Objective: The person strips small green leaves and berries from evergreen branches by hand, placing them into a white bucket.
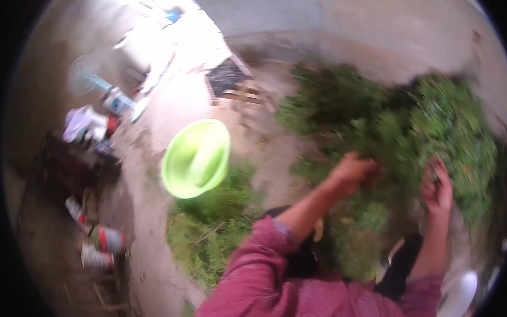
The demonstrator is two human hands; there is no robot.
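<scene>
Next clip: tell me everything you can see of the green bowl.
The bowl is lime green, round and deep, smooth like plastic. It looks empty, its opening turned towards the camera. It sits on the bare ground, its lower rim beside a low heap of green plants. Whether they touch is lost in the blur.

The bare concrete floor (pixel 145 210) carries a big heap of greens (pixel 411 125) at the right. A smaller pile (pixel 212 229) lies just beside a lime basin (pixel 196 157). Cans (pixel 106 240) lie at the left, and a wooden frame (pixel 234 82) lies farther back.
</scene>
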